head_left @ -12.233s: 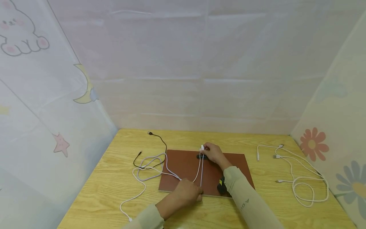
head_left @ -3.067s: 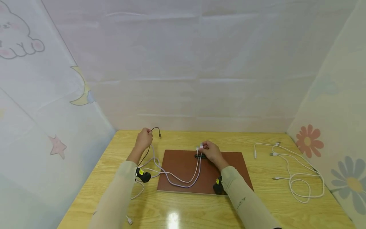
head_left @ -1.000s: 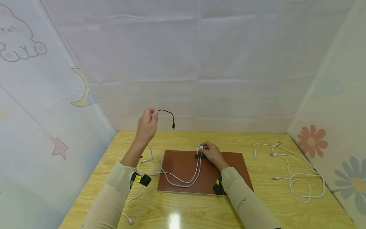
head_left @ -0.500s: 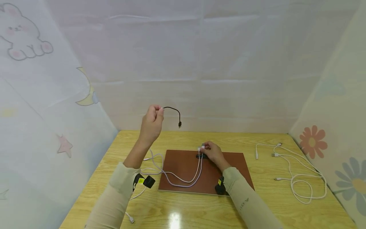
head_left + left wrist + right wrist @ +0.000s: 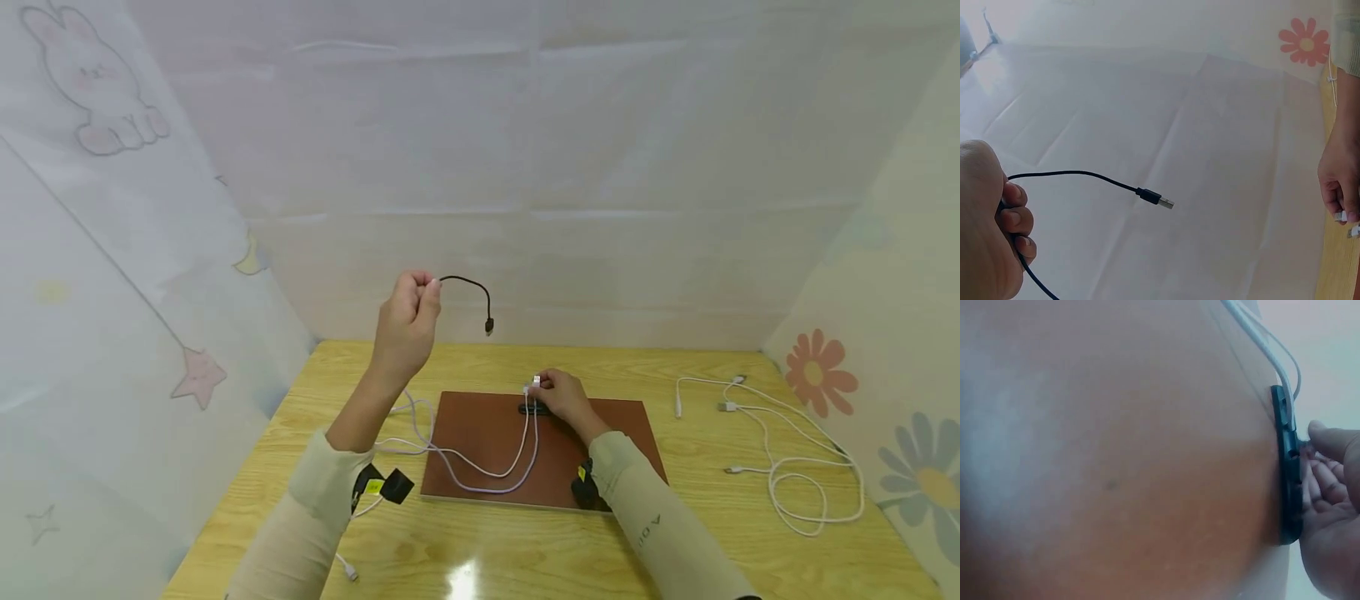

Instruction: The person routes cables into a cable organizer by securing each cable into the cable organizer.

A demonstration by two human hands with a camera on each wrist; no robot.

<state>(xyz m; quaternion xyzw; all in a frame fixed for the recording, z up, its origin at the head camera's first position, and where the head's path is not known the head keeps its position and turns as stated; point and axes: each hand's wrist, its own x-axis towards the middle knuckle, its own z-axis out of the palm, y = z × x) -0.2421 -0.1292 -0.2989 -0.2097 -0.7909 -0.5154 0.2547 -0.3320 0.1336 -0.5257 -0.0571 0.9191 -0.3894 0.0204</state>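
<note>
Above table (image 5: 570, 554), left hand (image 5: 407, 329) grips black cable (image 5: 1085, 172); right hand (image 5: 566, 398) pinches white plug (image 5: 536, 382).

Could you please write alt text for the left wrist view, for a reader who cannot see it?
The left hand grips a black cable, its USB plug poking out before a pale, creased backdrop. At the right edge, the right hand pinches a white plug; a red flower shows near the top right.
</note>
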